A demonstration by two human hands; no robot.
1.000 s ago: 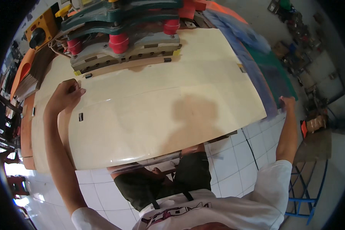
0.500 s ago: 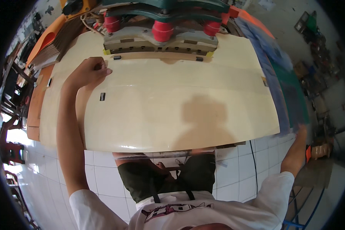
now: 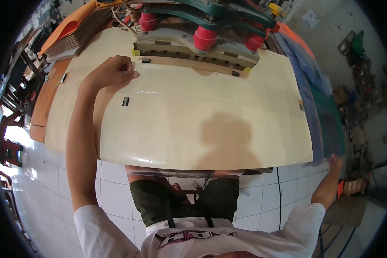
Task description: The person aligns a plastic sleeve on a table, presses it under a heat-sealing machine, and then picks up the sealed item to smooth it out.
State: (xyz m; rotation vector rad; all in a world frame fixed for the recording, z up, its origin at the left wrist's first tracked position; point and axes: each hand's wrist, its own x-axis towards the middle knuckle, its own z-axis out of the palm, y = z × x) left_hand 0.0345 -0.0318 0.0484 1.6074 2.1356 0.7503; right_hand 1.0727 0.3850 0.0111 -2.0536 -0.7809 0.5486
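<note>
My left hand (image 3: 112,71) rests on the far left part of a cream-coloured board (image 3: 167,124). Its fingers curl inward, the thumb points right, and nothing shows in them. Small black blocks sit near it: one block (image 3: 146,60) just beyond the thumb, another block (image 3: 125,101) closer to me. Far to the right, my right hand (image 3: 336,161) is closed at the near corner of bluish plastic sheets (image 3: 310,116); its fingertips are small and partly blurred.
At the back of the board stands a green machine head (image 3: 189,19) with red cylinders (image 3: 205,38) above a metal-edged die. A stack of brown folded card (image 3: 69,43) with an orange sheet (image 3: 58,32) lies back left. A dark cable (image 3: 279,198) hangs near the floor at right.
The whole view has tilted and shifted, so the machine appears farther right. Both hands keep about the same places against the board and the sheets.
</note>
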